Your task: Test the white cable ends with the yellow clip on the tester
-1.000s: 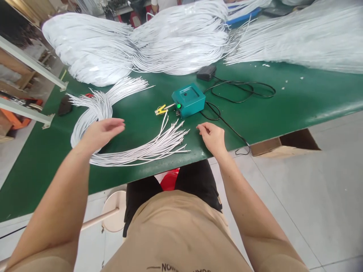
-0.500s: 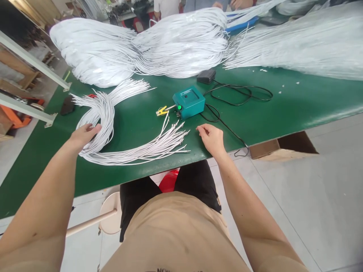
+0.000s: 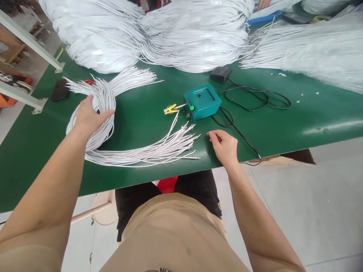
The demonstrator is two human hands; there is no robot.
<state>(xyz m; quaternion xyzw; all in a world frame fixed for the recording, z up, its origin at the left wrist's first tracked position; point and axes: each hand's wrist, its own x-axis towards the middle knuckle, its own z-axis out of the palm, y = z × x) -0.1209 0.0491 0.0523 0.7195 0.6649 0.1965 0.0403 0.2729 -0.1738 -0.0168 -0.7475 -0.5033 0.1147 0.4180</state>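
A coiled bundle of white cables (image 3: 104,99) lies on the left of the green table, its loose ends fanned toward the middle. My left hand (image 3: 91,118) grips the coil from above, thumb stretched over its near strands and fingers partly hidden. Just right of the fanned ends, my right hand (image 3: 224,146) rests low over the table with curled fingers, thumb against fingertips. Nothing shows between them. Beyond these ends stands a small teal machine (image 3: 203,102) with a green button and a yellow clip (image 3: 171,109) on its shaft.
Large heaps of white cable (image 3: 195,37) line the far side, with a plastic-covered one (image 3: 317,53) at right. A black foot pedal (image 3: 221,74) and its cord (image 3: 263,99) lie behind the machine. A co-worker's hand (image 3: 264,4) shows at the top. Metal posts (image 3: 28,41) stand at left.
My left hand has moved farther up over the coil, its thumb now spread to the right. My right hand stays curled near the cable ends. The camera view has shifted.
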